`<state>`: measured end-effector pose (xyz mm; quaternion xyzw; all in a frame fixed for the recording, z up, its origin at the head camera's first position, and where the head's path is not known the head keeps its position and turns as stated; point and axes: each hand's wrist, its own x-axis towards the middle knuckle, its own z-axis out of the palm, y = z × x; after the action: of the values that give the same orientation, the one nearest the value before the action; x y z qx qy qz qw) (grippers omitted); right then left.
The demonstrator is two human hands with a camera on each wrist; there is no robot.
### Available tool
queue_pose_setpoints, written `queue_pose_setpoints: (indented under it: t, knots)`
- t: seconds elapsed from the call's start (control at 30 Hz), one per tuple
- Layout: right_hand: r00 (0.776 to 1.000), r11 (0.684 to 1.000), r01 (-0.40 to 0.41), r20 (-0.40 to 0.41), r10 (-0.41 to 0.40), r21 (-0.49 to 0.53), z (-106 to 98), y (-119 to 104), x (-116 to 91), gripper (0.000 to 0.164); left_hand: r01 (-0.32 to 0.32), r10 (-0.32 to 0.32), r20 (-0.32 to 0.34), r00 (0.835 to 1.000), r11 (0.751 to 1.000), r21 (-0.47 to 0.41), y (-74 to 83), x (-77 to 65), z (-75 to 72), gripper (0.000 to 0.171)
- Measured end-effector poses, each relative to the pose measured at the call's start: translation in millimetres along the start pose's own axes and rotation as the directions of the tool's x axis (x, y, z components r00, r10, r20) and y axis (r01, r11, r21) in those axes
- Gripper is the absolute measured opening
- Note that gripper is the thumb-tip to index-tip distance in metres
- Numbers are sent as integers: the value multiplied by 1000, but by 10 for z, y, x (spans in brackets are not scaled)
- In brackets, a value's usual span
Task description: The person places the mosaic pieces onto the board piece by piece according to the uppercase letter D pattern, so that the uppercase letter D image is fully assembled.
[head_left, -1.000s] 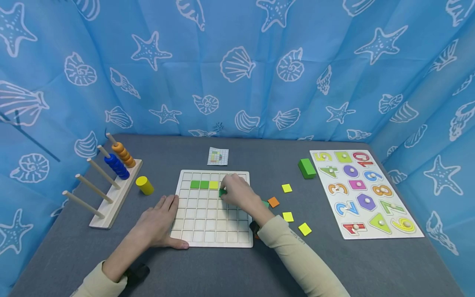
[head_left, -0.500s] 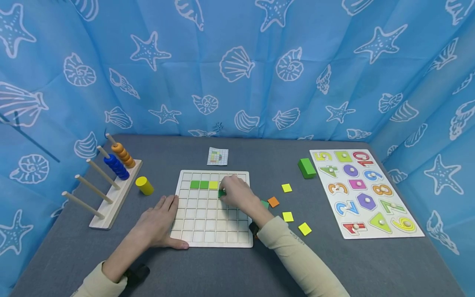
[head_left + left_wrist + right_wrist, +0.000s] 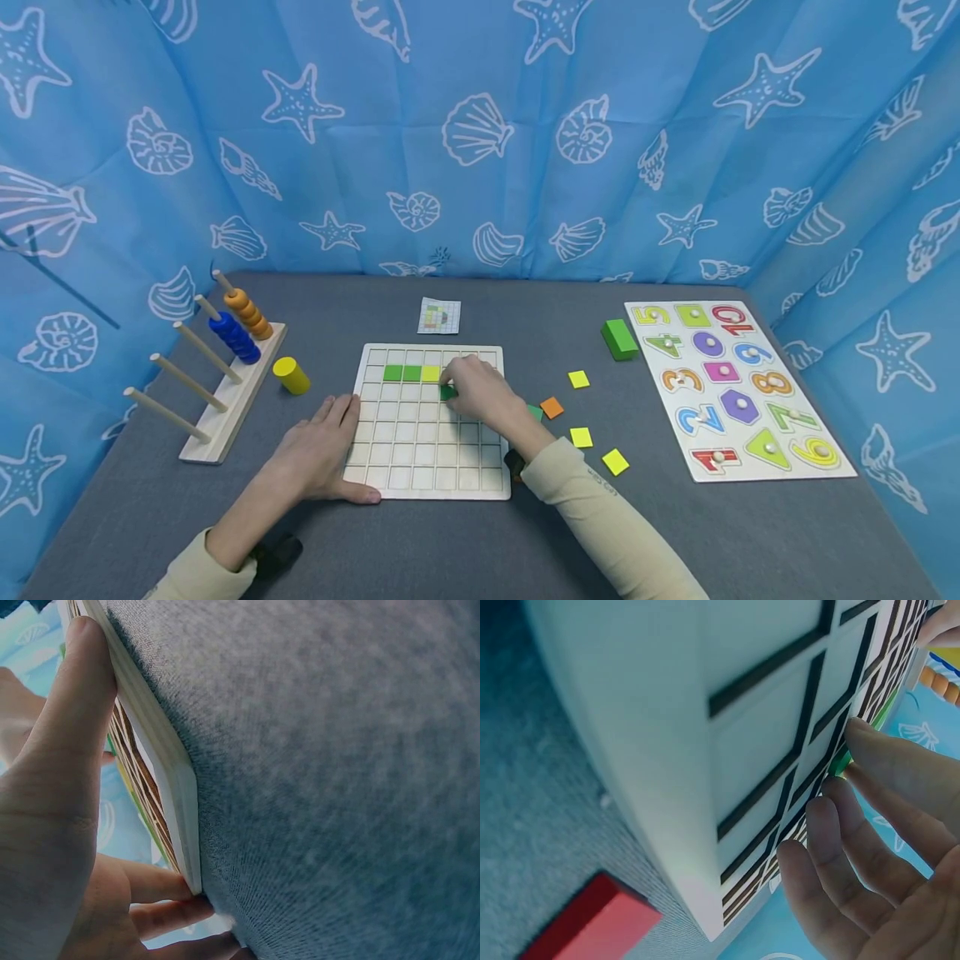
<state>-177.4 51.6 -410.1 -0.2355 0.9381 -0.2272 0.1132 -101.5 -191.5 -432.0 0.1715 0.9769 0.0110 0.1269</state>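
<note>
A pale wooden grid board lies flat on the table. Along its left side rests my left hand, with straight fingers by the edge and the thumb at the near left corner. In the left wrist view, the thumb lies against the board's edge. My right hand pinches a dark green square tile between thumb and fingers over the board. Two green tiles and a yellow tile sit side by side in one row, just beyond and left of the pinched tile.
Right of the board lie several loose tiles, among them an orange tile and a yellow tile. Around them stand a bead stacker, a yellow cylinder, a green block, a number puzzle and a pattern card. A red block lies beside the board.
Over the board, my right hand has shifted very slightly left with the green tile. My left hand keeps its place at the board's edge.
</note>
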Motion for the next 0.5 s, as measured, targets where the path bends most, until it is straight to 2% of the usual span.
queue_pose_setpoints:
  t: [0.27, 0.5]
  knots:
    - [1000, 1000, 14, 7, -14, 19, -39, 21, -41, 29, 3, -3, -5, 1000, 1000, 7, -3, 5, 12, 141]
    - [1000, 1000, -24, 7, 24, -2, -143, 55, -169, 29, 6, -6, 4, 1000, 1000, 5, 2, 2, 2, 142]
